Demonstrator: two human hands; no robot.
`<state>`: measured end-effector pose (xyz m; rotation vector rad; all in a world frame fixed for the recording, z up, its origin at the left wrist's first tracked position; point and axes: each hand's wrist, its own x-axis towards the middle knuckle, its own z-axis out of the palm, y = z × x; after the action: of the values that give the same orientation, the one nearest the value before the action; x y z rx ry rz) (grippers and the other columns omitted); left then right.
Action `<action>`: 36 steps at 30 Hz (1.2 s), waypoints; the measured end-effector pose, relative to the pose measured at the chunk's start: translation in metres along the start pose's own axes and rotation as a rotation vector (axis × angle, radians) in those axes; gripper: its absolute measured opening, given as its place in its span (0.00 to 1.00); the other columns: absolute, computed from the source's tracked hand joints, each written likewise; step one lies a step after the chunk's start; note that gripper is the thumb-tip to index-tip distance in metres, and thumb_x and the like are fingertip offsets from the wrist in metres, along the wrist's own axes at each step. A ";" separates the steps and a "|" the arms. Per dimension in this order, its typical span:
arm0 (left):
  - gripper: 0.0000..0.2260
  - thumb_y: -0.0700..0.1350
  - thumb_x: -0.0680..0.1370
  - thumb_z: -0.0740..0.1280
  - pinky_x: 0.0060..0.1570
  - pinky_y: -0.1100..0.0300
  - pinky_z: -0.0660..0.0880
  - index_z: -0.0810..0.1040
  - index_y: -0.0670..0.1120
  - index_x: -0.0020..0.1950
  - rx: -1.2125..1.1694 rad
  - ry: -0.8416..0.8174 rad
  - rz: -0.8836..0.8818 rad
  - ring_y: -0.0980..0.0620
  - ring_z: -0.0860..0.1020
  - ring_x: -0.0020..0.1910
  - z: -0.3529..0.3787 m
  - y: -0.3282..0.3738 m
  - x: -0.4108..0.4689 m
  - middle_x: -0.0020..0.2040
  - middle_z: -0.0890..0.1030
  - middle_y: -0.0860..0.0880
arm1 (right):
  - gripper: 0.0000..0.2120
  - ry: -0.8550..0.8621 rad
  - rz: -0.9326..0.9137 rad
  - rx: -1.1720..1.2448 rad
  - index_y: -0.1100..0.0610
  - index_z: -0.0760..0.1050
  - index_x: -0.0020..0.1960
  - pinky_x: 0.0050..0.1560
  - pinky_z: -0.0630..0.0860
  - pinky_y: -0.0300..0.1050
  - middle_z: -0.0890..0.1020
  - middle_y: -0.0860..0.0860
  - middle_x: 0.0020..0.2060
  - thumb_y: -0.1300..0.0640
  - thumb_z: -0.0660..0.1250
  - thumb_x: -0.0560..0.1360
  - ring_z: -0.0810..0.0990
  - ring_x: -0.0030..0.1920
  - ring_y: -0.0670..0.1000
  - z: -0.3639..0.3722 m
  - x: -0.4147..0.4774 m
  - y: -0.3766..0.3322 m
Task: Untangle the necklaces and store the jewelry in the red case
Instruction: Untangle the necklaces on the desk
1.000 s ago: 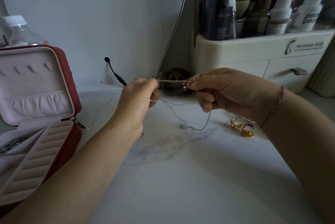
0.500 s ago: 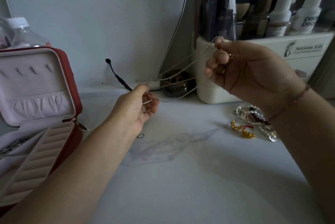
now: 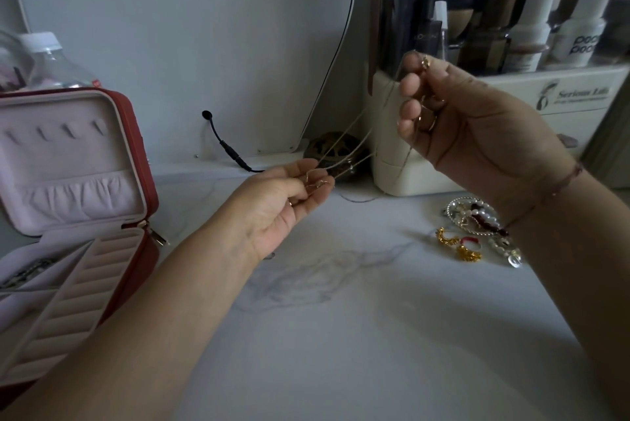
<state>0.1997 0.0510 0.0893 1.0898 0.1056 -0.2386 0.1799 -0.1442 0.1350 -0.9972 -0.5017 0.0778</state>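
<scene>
Over marble top (image 3: 341, 335), necklaces (image 3: 354, 165) diagonally up-right

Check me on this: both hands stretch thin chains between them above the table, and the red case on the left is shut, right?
Not shut: the head view shows the red case open, lid raised and pale lining showing. The left hand and right hand do stretch the thin chains between them.

We are looking through a single wide-angle camera worn on the head, facing forward and down at the marble tabletop (image 3: 341, 335). We are sitting close. The forearms are entering from the bottom edge, and the left hand (image 3: 283, 202), the right hand (image 3: 477, 127) and the necklaces (image 3: 354, 148) between them are filling mid-frame. The left edge is cropping the red case (image 3: 151, 182).
</scene>
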 end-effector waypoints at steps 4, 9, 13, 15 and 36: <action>0.17 0.21 0.75 0.52 0.36 0.62 0.81 0.76 0.37 0.47 -0.056 -0.014 -0.020 0.51 0.83 0.32 0.001 0.000 -0.001 0.38 0.80 0.42 | 0.09 0.009 -0.047 0.002 0.56 0.73 0.52 0.42 0.78 0.39 0.81 0.48 0.38 0.60 0.54 0.79 0.78 0.36 0.44 0.000 -0.001 -0.002; 0.18 0.23 0.76 0.52 0.36 0.63 0.78 0.77 0.41 0.48 -0.197 -0.021 -0.035 0.53 0.82 0.36 -0.002 0.005 -0.001 0.42 0.80 0.44 | 0.08 0.067 -0.033 -0.028 0.56 0.73 0.51 0.39 0.78 0.38 0.81 0.48 0.38 0.60 0.55 0.79 0.78 0.34 0.43 0.000 -0.001 -0.002; 0.15 0.24 0.77 0.54 0.31 0.66 0.78 0.76 0.38 0.48 -0.287 -0.044 -0.045 0.51 0.82 0.32 -0.001 0.006 -0.002 0.39 0.80 0.41 | 0.08 0.123 -0.026 -0.082 0.57 0.73 0.52 0.35 0.77 0.37 0.82 0.49 0.40 0.61 0.55 0.80 0.77 0.31 0.43 -0.001 -0.001 -0.003; 0.11 0.27 0.77 0.58 0.28 0.68 0.77 0.76 0.38 0.47 -0.295 -0.046 -0.055 0.53 0.81 0.30 -0.001 0.007 -0.002 0.36 0.80 0.41 | 0.09 0.136 -0.035 -0.126 0.57 0.73 0.52 0.35 0.77 0.38 0.83 0.50 0.41 0.62 0.55 0.80 0.77 0.30 0.44 -0.002 -0.001 -0.003; 0.27 0.65 0.79 0.50 0.54 0.58 0.68 0.83 0.48 0.49 0.950 -0.108 0.114 0.54 0.79 0.50 0.001 0.004 -0.016 0.44 0.86 0.53 | 0.08 0.099 -0.168 -1.280 0.50 0.74 0.47 0.33 0.71 0.33 0.80 0.48 0.30 0.60 0.59 0.80 0.74 0.29 0.42 0.004 -0.004 0.015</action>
<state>0.1854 0.0544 0.0963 2.0153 -0.1903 -0.2477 0.1771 -0.1339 0.1232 -2.1824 -0.5289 -0.5053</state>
